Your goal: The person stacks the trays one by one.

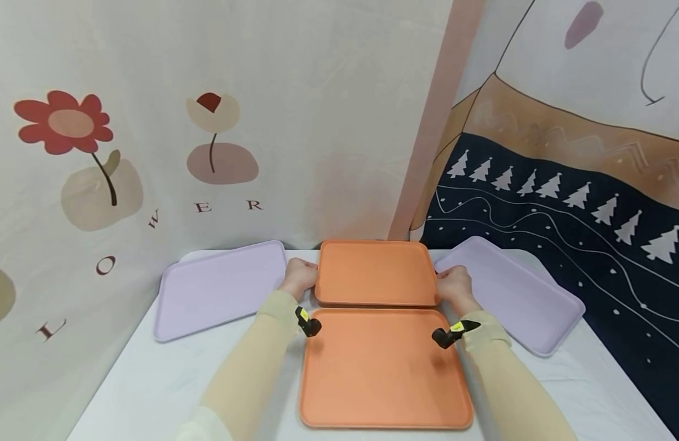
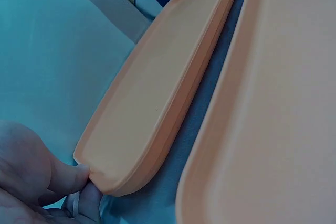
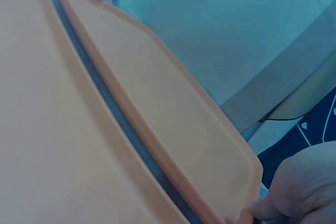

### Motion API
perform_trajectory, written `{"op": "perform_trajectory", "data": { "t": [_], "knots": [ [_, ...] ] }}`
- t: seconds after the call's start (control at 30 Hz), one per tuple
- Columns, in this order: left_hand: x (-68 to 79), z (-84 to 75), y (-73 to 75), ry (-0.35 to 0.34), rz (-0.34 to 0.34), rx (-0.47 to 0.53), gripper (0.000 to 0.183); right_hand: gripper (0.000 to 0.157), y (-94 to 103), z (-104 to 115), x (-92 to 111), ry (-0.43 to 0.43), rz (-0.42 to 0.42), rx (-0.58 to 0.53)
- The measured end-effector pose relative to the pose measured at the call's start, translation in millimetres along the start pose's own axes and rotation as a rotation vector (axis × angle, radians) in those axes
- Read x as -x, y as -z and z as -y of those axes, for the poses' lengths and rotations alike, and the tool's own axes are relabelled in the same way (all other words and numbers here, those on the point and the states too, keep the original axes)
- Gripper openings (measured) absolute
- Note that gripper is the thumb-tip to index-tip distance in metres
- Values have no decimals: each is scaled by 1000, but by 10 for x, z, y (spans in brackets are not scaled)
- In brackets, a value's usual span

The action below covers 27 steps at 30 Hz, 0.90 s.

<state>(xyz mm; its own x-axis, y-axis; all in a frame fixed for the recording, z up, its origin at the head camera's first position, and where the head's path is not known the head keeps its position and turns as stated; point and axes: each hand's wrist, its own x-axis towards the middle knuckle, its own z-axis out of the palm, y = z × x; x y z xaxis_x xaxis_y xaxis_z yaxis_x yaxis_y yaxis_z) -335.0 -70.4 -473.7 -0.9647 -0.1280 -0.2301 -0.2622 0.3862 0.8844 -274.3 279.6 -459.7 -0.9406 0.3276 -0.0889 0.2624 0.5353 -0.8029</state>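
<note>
An orange tray lies at the far side of the table, with both hands at its short ends. My left hand pinches the left end; in the left wrist view the thumb presses on the rim with fingers beneath. At the opposite end, my right hand grips the rim, its thumb on the corner in the right wrist view. Nearer to me, a second orange tray lies flat between the forearms, a narrow gap separating it from the far one.
On the left a light purple tray lies at a slant beside my left hand. Another purple tray is angled on the right, close to my right hand. White cloth covers the table, and a printed curtain hangs behind it.
</note>
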Motion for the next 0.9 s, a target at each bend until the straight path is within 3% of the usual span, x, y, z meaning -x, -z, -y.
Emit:
{"op": "perform_trajectory", "data": {
  "t": [0.3,0.67,0.9],
  "knots": [
    [46,-54,38,-25,-8,32,34,18,6,27,39,-75,12,-86],
    [138,-26,135,-37,9,102,34,28,16,18,48,-44,18,-144],
    [224,-62,162,-31,34,220,33,29,69,31,49,-59,33,-164]
  ]
}}
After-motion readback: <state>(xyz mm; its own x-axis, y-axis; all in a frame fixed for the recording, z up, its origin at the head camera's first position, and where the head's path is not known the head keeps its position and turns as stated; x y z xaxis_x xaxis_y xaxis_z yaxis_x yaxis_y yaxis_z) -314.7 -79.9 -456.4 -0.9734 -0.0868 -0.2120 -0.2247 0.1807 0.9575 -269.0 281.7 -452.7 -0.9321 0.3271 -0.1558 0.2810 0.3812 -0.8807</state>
